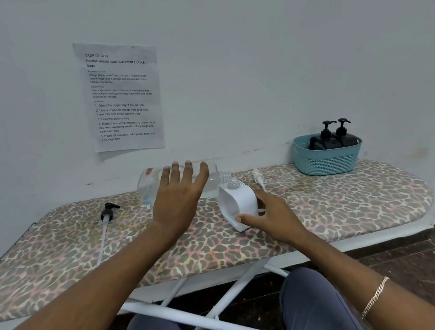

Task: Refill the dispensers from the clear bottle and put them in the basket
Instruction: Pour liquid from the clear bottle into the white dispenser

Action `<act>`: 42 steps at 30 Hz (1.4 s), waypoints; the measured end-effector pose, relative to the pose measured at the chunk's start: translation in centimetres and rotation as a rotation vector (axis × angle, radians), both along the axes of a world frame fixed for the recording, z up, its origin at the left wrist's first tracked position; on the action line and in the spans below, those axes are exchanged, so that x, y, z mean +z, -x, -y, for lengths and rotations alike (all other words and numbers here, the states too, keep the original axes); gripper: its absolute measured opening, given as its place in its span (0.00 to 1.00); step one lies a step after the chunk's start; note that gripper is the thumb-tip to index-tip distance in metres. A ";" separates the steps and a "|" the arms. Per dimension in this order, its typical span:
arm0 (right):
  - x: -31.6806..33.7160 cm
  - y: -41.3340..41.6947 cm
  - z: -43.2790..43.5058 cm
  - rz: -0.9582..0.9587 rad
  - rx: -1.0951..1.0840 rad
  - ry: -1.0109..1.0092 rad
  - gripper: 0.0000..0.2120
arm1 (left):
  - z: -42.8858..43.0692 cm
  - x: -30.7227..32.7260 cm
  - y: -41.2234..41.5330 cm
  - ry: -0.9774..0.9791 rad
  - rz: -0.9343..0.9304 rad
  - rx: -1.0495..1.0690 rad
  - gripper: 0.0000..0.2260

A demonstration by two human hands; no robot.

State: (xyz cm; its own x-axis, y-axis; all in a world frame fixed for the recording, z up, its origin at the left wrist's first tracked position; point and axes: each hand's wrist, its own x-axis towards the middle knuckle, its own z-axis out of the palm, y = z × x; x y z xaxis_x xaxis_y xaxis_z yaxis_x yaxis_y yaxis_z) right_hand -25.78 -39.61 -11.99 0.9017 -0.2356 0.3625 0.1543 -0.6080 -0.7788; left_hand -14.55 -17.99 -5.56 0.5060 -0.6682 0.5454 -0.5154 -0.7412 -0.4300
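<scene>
My left hand [179, 200] grips the clear bottle [147, 186] from above and holds it on its side, a little liquid pooled along its lower side. The bottle's open neck points right, just over the open mouth of a white dispenser [236, 201] that stands slightly tilted on the ironing board. My right hand [275, 215] holds this dispenser, thumb on its front and fingers round its right side. The dispenser's white pump [258, 177] lies on the board just behind it. A teal basket [329, 162] at the far right holds two black dispensers [335, 141].
A black pump head with a long clear tube [108, 214] lies on the left part of the leopard-print ironing board [354, 202]. The board stands against a white wall with a printed sheet [122, 94]. My knees and the board's white legs are below.
</scene>
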 end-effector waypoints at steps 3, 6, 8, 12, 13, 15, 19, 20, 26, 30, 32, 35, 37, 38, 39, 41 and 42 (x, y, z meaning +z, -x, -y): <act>0.1 0.0 0.0 0.002 0.000 0.009 0.34 | 0.0 0.1 0.0 -0.008 0.005 0.000 0.33; 0.1 0.0 0.0 0.002 0.004 0.012 0.34 | -0.1 0.2 0.0 -0.010 0.009 -0.002 0.33; 0.1 0.0 0.0 0.000 0.003 0.013 0.34 | 0.0 0.2 0.0 -0.009 0.010 -0.007 0.33; 0.0 -0.1 0.1 -0.004 -0.001 0.015 0.34 | 0.0 0.3 0.0 -0.006 0.011 -0.012 0.33; 0.0 -0.1 0.1 -0.004 -0.001 0.015 0.34 | 0.0 0.3 0.0 -0.006 0.010 -0.012 0.33; 0.1 -0.1 0.1 -0.003 0.001 0.017 0.34 | 0.0 0.3 0.0 -0.008 0.008 -0.011 0.33; 0.0 0.0 0.1 -0.007 0.006 0.010 0.34 | 0.0 0.2 0.0 -0.006 0.007 -0.012 0.33; 0.0 0.0 0.1 -0.006 0.006 0.010 0.34 | -0.1 0.3 0.0 -0.006 0.009 -0.013 0.33; 0.0 -0.1 0.1 -0.004 0.004 0.020 0.35 | 0.0 0.4 0.0 -0.012 0.018 -0.016 0.34; 0.0 -0.1 0.2 -0.007 0.003 0.021 0.35 | -0.1 0.4 0.1 -0.011 0.024 -0.017 0.34; 0.0 -0.1 0.2 -0.007 0.003 0.018 0.35 | -0.1 0.4 0.1 -0.012 0.023 -0.017 0.34; -0.1 -0.2 0.2 -0.002 0.003 0.015 0.35 | -0.1 0.4 0.0 -0.010 0.022 -0.018 0.34; 0.0 -0.2 0.2 -0.002 0.005 0.015 0.34 | -0.1 0.4 0.0 -0.010 0.025 -0.018 0.34; 0.0 -0.2 0.2 -0.003 0.007 0.012 0.34 | -0.1 0.4 0.0 -0.011 0.026 -0.018 0.34; 0.0 -0.2 0.2 -0.003 0.010 0.007 0.34 | -0.1 0.4 0.0 -0.012 0.027 -0.019 0.33; -0.1 -0.2 0.2 -0.004 0.012 -0.001 0.34 | -0.1 0.4 0.0 -0.013 0.032 -0.019 0.33; -0.1 -0.2 0.2 -0.004 0.013 -0.001 0.34 | -0.1 0.4 0.0 -0.013 0.034 -0.020 0.33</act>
